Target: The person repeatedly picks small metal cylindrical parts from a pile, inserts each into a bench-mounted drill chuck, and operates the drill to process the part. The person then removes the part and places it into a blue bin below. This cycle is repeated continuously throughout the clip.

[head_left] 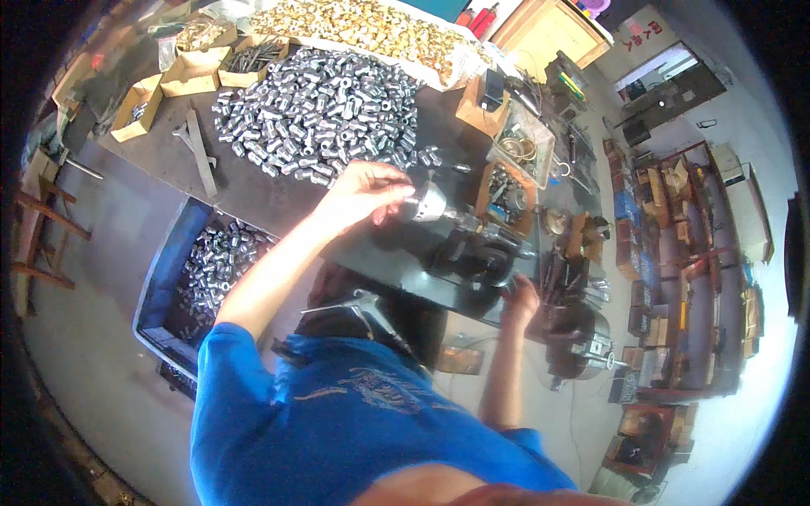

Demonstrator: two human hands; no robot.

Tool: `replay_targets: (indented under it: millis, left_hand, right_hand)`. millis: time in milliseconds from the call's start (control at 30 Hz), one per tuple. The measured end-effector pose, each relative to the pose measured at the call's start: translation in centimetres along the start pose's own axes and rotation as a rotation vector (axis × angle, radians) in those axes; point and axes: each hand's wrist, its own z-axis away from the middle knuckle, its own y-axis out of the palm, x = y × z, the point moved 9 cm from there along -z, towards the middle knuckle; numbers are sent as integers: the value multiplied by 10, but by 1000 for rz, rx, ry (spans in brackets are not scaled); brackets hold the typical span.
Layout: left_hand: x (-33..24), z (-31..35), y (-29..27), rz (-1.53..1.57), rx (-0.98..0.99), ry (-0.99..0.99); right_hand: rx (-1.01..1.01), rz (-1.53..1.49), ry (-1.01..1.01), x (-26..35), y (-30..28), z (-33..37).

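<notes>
My left hand (371,196) is closed, with thumb and fingers pinched at the front of a silver drill chuck (429,203). A small silver metal piece shows at its fingertips, against the chuck's mouth; the fingers hide most of it. Behind the chuck, its spindle runs to the right into a dark bench machine (474,255). My right hand (521,302) is beside the machine's near right side, fingers curled in. What lies inside those fingers is hidden. A big heap of silver metal fittings (321,114) covers the bench just beyond my left hand.
Brass parts (363,34) fill a tray at the back. Small cardboard boxes (196,74) stand at the far left, near a flat metal bar (201,156). A blue bin (160,282) of fittings sits lower left. Boxes of parts (506,192) and a motor (578,337) are to the right.
</notes>
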Motion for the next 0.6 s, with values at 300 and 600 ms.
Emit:
replay_targets:
  millis: [300, 600]
  left_hand:
    - [3, -13, 10, -52, 108, -3]
    - [-2, -12, 12, -69, 156, 107]
  right_hand:
    - [-122, -464, 219, -30, 31, -7]
    - [41, -418, 40, 61, 44, 40]
